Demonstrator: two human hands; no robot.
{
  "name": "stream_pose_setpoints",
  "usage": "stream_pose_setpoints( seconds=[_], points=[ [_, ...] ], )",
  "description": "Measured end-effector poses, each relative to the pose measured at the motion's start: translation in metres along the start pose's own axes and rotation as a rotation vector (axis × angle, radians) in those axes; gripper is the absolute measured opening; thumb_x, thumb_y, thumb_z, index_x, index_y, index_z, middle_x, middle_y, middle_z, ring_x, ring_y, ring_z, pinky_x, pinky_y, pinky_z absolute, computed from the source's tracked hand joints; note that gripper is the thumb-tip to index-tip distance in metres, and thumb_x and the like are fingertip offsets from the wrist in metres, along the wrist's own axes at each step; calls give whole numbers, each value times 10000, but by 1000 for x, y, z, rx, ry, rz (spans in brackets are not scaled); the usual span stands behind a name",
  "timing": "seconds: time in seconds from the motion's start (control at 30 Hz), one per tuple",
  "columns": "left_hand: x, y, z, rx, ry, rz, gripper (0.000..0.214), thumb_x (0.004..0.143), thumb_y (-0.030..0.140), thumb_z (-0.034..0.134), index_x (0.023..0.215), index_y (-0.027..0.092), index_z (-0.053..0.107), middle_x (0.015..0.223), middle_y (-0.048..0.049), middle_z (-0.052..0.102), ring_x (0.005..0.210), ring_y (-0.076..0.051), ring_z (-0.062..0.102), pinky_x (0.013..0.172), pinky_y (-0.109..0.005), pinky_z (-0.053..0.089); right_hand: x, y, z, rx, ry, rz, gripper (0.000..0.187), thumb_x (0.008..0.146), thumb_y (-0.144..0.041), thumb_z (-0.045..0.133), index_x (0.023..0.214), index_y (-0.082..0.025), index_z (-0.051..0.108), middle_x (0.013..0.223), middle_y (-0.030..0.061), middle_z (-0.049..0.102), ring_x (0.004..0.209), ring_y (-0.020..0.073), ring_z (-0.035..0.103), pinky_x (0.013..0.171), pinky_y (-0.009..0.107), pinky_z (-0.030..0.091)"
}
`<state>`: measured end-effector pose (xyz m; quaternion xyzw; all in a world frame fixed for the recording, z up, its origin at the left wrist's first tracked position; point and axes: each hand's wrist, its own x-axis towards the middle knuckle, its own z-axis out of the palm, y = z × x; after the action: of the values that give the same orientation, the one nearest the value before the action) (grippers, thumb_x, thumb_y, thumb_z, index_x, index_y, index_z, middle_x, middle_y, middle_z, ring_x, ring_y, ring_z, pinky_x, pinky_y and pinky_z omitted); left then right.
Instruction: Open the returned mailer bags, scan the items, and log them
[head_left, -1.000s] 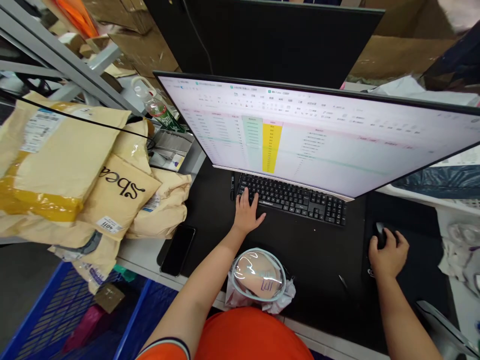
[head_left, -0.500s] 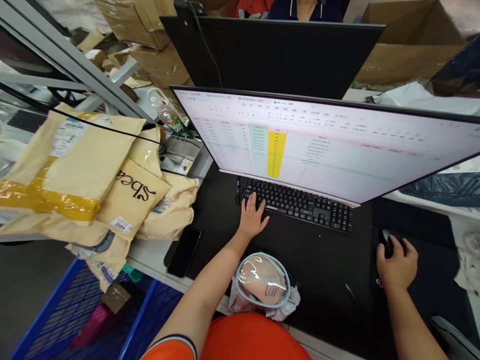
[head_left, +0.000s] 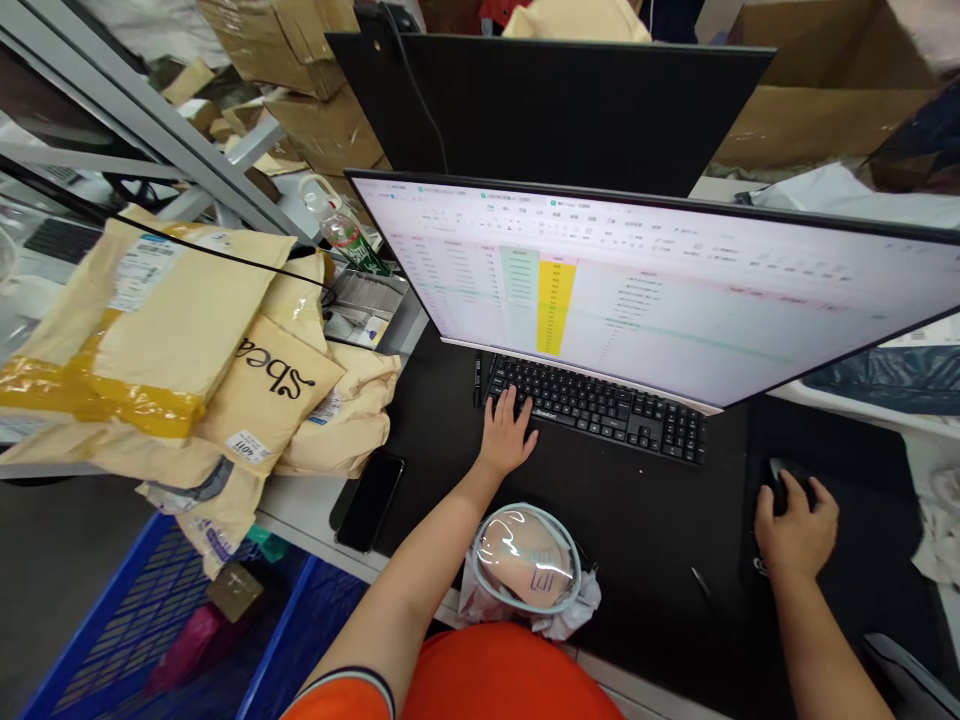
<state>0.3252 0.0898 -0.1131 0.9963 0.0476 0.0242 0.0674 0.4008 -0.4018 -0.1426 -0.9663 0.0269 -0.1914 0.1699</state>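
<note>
My left hand (head_left: 508, 437) rests with spread fingers on the left end of a black keyboard (head_left: 600, 405). My right hand (head_left: 796, 525) is curled over a black computer mouse (head_left: 782, 477) on a dark mouse pad (head_left: 840, 450). Behind the keyboard stands a monitor (head_left: 675, 280) showing a spreadsheet with a yellow column. Close to my body lies a round clear-topped pouch (head_left: 525, 560) with a pale blue rim and something skin-toned inside, on crumpled white plastic.
Beige padded mailers (head_left: 172, 330) are piled at the left, beside a black phone (head_left: 370, 502). A blue crate (head_left: 97, 620) stands below. A bottle (head_left: 349, 235) and a second monitor (head_left: 547, 115) are farther back. A pen-like object (head_left: 701, 582) lies near my right arm.
Both hands stay in place on the keyboard and mouse. A beige package has come into view above the back monitor, where a person's dark collar showed before. The view has shifted slightly.
</note>
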Motion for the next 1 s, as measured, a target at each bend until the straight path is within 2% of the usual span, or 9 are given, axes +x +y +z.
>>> stream_pose_setpoints(
  seconds=[0.27,0.4,0.6,0.83,1.0],
  points=[
    [4,-1,2,-27,-27,7,782,918,549,552,1563,146,373,1699,-240,110,1551,-416,198,1243,-606,131,1,-2,-1,-15,-15,13,552,921,-469,518,1365,-164,637,1524,185,451,1372,392,449,1105,581,392],
    [4,-1,0,-24,-29,23,791,907,562,575,1566,168,386,1693,-257,109,1539,-433,219,1225,-631,144,2,-4,-2,-24,-26,26,553,917,-462,520,1363,-157,635,1517,195,444,1362,389,448,1089,572,402],
    [5,0,-1,-31,-20,53,712,908,565,579,1541,266,447,1711,-193,109,1543,-434,207,1209,-657,154,1,-2,-2,-21,-36,24,558,925,-462,505,1386,-163,604,1520,193,417,1363,393,414,1087,592,384],
    [3,-1,1,-27,29,46,648,933,548,556,1513,265,494,1704,-191,154,1563,-410,170,1230,-651,105,1,1,-1,16,3,70,579,923,-479,514,1384,-141,604,1503,209,421,1363,388,415,1111,588,365],
    [3,-1,1,-78,32,64,596,943,457,569,1495,236,524,1701,-192,168,1543,-417,229,1236,-656,77,3,4,2,18,44,114,574,915,-462,532,1379,-133,608,1489,217,428,1350,376,435,1126,566,362]
  ],
)
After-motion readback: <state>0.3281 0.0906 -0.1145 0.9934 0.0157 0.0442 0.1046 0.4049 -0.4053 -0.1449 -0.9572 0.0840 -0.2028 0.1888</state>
